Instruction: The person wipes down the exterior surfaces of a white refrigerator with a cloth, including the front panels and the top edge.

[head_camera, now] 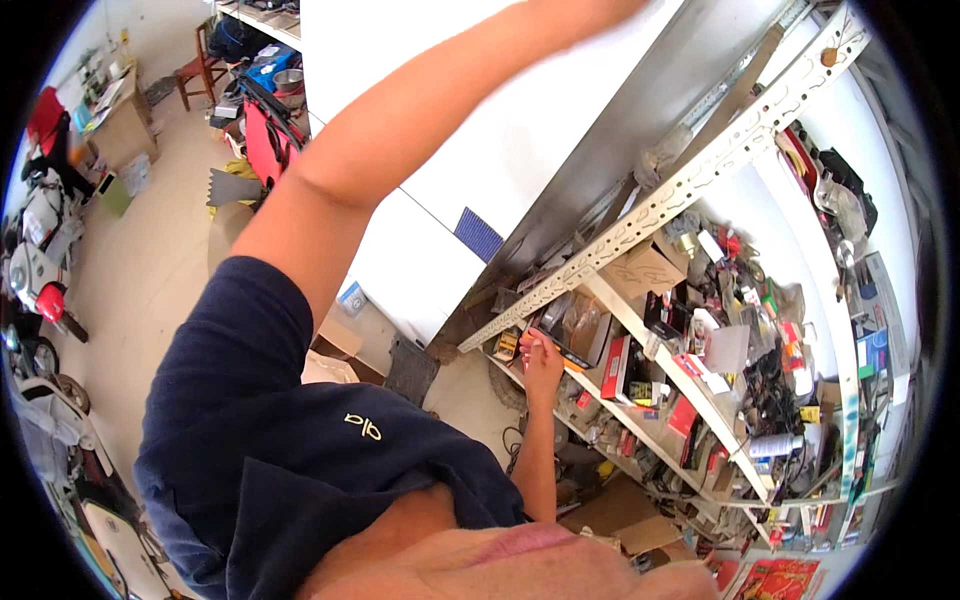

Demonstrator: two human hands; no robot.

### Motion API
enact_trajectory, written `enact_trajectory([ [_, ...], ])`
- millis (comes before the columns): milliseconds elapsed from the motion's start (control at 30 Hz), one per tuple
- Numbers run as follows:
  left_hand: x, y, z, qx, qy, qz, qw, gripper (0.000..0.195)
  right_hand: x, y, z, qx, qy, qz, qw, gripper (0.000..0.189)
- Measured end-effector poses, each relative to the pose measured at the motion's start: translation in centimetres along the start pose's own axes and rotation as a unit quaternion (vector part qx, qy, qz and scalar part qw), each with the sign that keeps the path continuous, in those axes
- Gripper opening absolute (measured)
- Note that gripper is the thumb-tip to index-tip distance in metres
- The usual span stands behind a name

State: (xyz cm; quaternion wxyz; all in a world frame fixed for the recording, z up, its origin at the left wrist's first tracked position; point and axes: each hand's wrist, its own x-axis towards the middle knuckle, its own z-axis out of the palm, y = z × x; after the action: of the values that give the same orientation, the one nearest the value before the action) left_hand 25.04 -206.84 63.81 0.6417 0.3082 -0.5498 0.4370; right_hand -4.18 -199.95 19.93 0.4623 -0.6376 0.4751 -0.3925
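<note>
My left arm reaches up across a large white cabinet (420, 150), and the left hand is out of view beyond the top edge. Before me stands a slotted-angle steel rack (675, 180) crowded with small boxes and parts. My right hand (541, 364) is low at the rack's near end, its fingers curled beside an orange-and-black box (576, 361). Whether the fingers grip that box or something small is unclear. A red-and-white box (615, 367) stands just right of it. An open cardboard box (645, 266) with handwriting sits on a higher shelf.
A blue striped patch (478, 234) marks the cabinet's lower part. Cardboard boxes (637, 517) lie below the rack. Scooters (37, 281) line the far left, with a wooden desk (124, 124) and a chair (201, 67) behind. A grey toothed sheet (232, 187) shows behind my left arm.
</note>
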Motion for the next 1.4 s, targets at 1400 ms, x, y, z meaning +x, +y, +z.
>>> enact_trajectory([
  [1400, -24.2, 7.4, -7.5, 0.093, -0.621, 0.341, 0.7, 0.025, 3.1, 5.4, 0.8, 0.072, -0.123, 0.056, 0.988, 0.029],
])
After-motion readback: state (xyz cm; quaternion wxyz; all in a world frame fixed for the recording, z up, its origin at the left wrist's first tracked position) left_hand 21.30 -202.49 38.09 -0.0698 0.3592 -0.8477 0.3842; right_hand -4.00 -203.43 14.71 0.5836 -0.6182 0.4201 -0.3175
